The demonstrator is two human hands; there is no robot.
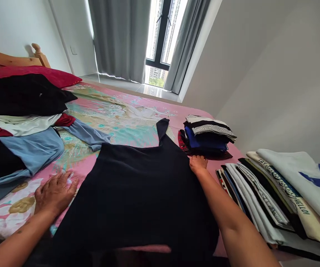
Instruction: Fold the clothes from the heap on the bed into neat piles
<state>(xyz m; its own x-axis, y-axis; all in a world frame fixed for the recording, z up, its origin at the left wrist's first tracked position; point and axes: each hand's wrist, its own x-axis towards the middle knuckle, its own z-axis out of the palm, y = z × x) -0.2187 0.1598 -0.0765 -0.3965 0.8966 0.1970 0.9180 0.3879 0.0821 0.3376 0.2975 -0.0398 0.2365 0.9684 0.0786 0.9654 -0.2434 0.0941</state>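
A dark navy shirt (140,189) lies spread on the bed in front of me, with a narrow part of it sticking up at the far right. My left hand (56,191) rests palm down on the flowered sheet beside the shirt's left edge, fingers stretched out and holding nothing. At the shirt's upper right edge, my right hand (198,163) has its fingers bent down and closed on the cloth; the fingertips are partly hidden. Just beyond that hand sits a small stack of folded clothes (208,135), striped, blue and red plaid.
Several folded shirts (271,200) are piled on the right beside my forearm. Loose clothes, including a blue garment (43,148) and a black one (23,94), heap up on the left. A red pillow (56,76) lies by the wooden headboard (9,57). Grey curtains (121,40) hang beyond the bed.
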